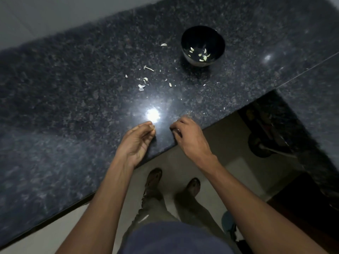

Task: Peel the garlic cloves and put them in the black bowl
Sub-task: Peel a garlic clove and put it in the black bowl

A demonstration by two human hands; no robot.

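Nearest the camera, two bare forearms reach out over the edge of a dark speckled stone surface (73,74). The left hand (136,142) has its fingers curled, thumb and forefinger pinched together on something small and pale at the tips, most likely a garlic clove (153,127), though it is too small to tell for sure. The right hand (185,133) is curled too, knuckles up, with wispy skin (188,114) showing just past the fingers; whether it actually grips anything cannot be told.

The black bowl (202,45) stands well apart from the hands, farther back on the surface, with several peeled cloves (202,55) lying in its bottom. Between bowl and hands lie scattered papery peels (144,83) and a stalk piece (148,68).

A clove should handle as light, firm and small, a little slick once bare, so a fingertip pinch across its middle seems best, with the skin started at the root end. The skin is thin and brittle and will likely tear off in flakes.

No brand, label or writing can be read anywhere.
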